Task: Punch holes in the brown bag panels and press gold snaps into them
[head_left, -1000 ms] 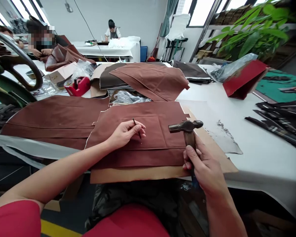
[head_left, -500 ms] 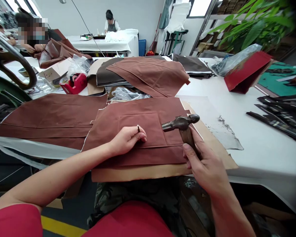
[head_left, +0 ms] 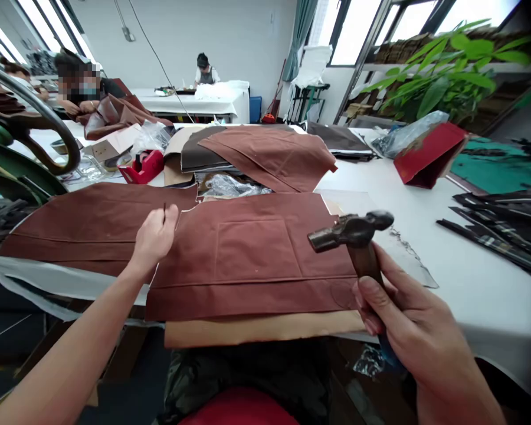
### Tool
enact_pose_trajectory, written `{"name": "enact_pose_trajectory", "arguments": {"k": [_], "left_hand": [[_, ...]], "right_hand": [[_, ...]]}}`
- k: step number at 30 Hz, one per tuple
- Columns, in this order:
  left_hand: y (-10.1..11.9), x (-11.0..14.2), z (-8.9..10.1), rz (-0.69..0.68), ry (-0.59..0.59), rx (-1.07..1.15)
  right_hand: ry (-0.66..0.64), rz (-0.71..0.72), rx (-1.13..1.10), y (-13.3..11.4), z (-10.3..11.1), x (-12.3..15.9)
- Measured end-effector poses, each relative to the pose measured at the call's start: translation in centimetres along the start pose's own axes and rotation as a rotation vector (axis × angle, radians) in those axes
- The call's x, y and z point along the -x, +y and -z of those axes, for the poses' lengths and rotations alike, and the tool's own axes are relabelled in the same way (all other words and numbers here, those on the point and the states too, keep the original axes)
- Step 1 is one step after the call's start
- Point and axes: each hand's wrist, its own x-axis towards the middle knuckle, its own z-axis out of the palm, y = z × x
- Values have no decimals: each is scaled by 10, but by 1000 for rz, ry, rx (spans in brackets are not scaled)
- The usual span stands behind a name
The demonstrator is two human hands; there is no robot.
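My right hand (head_left: 418,324) is wrapped round the handle of a ball-peen hammer (head_left: 358,231), raised over the right end of a brown panel (head_left: 254,248). The hammer's flat face points left. This panel has a stitched rectangle in its middle and lies on a sheet of tan board (head_left: 265,330) at the table's front edge. Over the panel's left edge my left hand (head_left: 157,236) is closed, with a thin dark sliver showing at its fingers. What it holds, if anything, I cannot make out. A second brown panel (head_left: 88,215) lies on the left, partly behind that hand.
A red tape dispenser (head_left: 144,167), stacked dark and brown pieces (head_left: 269,150) and clear plastic (head_left: 234,186) lie farther back. Green machinery (head_left: 9,153) stands left. On the right are a red box (head_left: 429,153) and dark strips (head_left: 504,230). Other people sit at the far tables.
My left hand has moved left from the panel's middle to its left edge. The hammer in my right hand has shifted right and slightly down in view. The camera view has tilted up.
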Motion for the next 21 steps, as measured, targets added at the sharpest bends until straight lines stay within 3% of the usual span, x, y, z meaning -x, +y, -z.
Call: {"name": "enact_pose_trajectory", "arguments": {"k": [3,5,7,9,11,13,14,16,18,21], "left_hand": [[-22,3,22,81,-115,-141],[-25,4,30,102,-195,-155],[-24,-8,48,76,-188,-204],[-22,-35,81,22,-75,-420],[-21,-72,116,-55,132,-741],[-17,-111,133,-224,355,-941],[-12,-129,128,-358,418,-954],[4,-156,89,-667,380,-869],[24,-174,23,-902,164,-800],[46,-193,-82,-1155,-95,-870]], "right_hand": [[-20,-103,-142,25,0,-11],[-34,-160,-208,34,-3,-20],[-50,-177,-237,39,-4,-24],[-53,-191,-234,42,-2,-25],[-57,-220,-218,45,1,-25],[-81,-251,-188,48,4,-26],[-98,-263,-167,50,4,-28],[-107,-284,-121,54,5,-30],[-81,-294,-101,59,4,-32],[-33,-309,-129,67,2,-32]]}}
